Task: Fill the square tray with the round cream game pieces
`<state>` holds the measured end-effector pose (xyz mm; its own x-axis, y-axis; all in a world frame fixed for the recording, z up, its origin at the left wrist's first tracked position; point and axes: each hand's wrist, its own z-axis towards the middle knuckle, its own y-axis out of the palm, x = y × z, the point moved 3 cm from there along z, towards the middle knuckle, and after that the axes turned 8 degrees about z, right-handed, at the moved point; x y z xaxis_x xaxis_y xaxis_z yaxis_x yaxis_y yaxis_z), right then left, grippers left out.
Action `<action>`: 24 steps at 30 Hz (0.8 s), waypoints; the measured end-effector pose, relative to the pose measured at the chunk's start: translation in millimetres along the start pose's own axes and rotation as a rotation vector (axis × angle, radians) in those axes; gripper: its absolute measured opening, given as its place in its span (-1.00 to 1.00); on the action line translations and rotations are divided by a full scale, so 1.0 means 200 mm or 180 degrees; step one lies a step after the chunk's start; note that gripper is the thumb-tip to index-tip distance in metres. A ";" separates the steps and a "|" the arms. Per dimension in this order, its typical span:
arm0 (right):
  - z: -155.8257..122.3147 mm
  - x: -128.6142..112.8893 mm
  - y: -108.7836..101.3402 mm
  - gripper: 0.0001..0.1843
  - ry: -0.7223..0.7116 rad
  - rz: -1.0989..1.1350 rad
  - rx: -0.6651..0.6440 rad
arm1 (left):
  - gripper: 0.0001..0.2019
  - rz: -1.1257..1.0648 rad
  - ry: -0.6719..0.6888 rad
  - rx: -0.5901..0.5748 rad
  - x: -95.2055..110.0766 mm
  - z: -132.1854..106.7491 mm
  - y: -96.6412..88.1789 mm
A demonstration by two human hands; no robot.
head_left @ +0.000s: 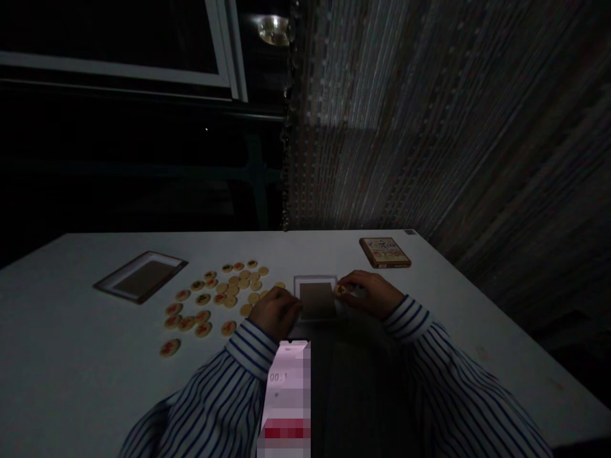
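A shallow box tray (317,300) with a pale rim and brown bottom lies in front of me. My right hand (370,292) is closed, pinching a round xiangqi piece (340,290) with a dark character at the tray's right edge. At the tray's left edge is my left hand (275,313), its fingers curled together; whether anything is between them is hidden. Left of it several round wooden xiangqi pieces (231,291) lie scattered, some showing red or dark characters, others plain side up.
Another shallow box part (142,277) lies at the table's left. A printed box (384,252) sits at the back right. Below my left wrist is a lit phone (286,394). The white table (95,381) reaches to a bead curtain (363,127) behind it. The room is dim.
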<state>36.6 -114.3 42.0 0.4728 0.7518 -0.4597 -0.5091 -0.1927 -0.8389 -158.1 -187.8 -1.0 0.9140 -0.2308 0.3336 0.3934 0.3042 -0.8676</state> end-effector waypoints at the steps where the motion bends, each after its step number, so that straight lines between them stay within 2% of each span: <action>1: 0.01 0.00 -0.01 -0.75 0.0000 -0.0009 -0.0047 | -0.77 0.0018 -0.0129 0.0023 0.00 0.00 0.00; 4: 0.03 0.00 0.00 -0.73 -0.0017 -0.0057 -0.0250 | -0.76 0.0087 -0.0329 -0.0051 -0.01 0.00 0.02; 8: 0.03 0.01 0.04 -0.68 -0.0200 -0.0071 -0.0598 | -0.77 0.0105 -0.0391 -0.0105 -0.02 0.00 0.04; 11: 0.03 0.02 0.06 -0.75 -0.0264 -0.0137 -0.0801 | -0.77 0.0150 -0.0420 -0.0129 -0.03 0.00 0.04; 19: 0.08 0.02 0.07 -0.85 0.0011 -0.0469 -0.1320 | -0.75 0.0158 -0.0513 -0.0218 -0.02 0.00 0.06; 24: 0.11 -0.01 0.08 -0.87 -0.0007 -0.0648 -0.1447 | -0.77 0.0189 -0.0521 -0.0027 -0.02 -0.01 0.06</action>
<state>11.7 -106.1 35.4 0.5284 0.8039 -0.2730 -0.0411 -0.2969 -0.9540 -157.9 -184.8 -13.9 0.9398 -0.0589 0.3365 0.3379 0.3049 -0.8904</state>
